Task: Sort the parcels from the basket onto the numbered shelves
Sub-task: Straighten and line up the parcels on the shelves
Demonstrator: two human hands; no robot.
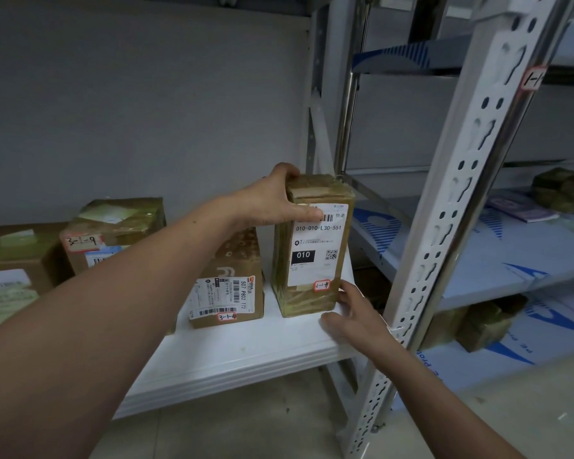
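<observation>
Grey wall behind a white shelf (246, 352), already carrying the 3-1-9 box (113, 230) and the 3-1-10 box (229, 283). Tall brown parcel (312, 253) upright at the right end of that row, base seemingly down on the board, red tag apparently 3-1-11. Probably the placing step for this one; basket out of view, so no telling how many left. Left grip (275, 200) clamped over the top left corner, thumb across the label. Right grip (352, 316) flat-fingered, touching the lower right edge, holding nothing.

Dim, flat light, soft focus – edges bowed, tape glare faint
</observation>
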